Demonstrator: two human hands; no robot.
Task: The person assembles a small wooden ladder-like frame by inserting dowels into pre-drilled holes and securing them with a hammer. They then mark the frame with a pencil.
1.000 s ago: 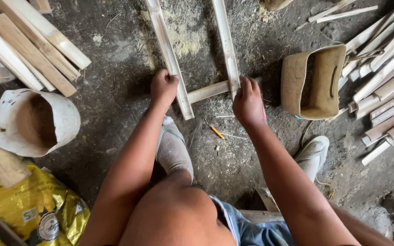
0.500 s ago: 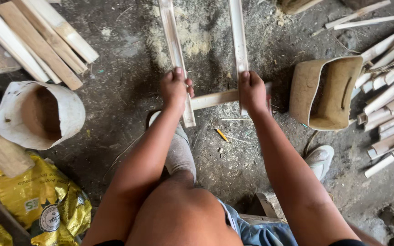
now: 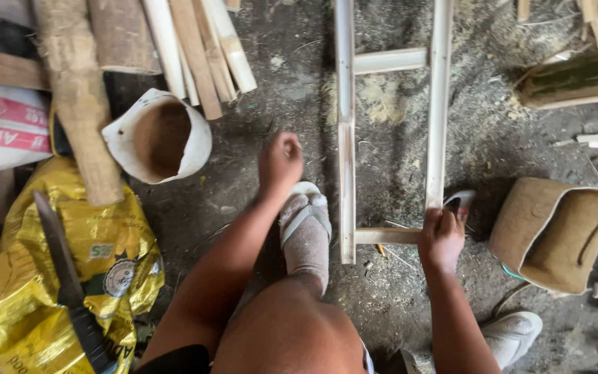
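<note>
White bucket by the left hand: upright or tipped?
Tipped. The white bucket lies on its side on the ground, its mouth facing the camera, brown inside visible; contents cannot tell.

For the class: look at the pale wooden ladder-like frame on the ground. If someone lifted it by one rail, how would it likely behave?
The frame would probably stay stiff, since two crosspieces tie its two long rails. It looks light for its length: the slats are thin. It may still rack, as the right hand is at the near joint; it should not roll.
</note>
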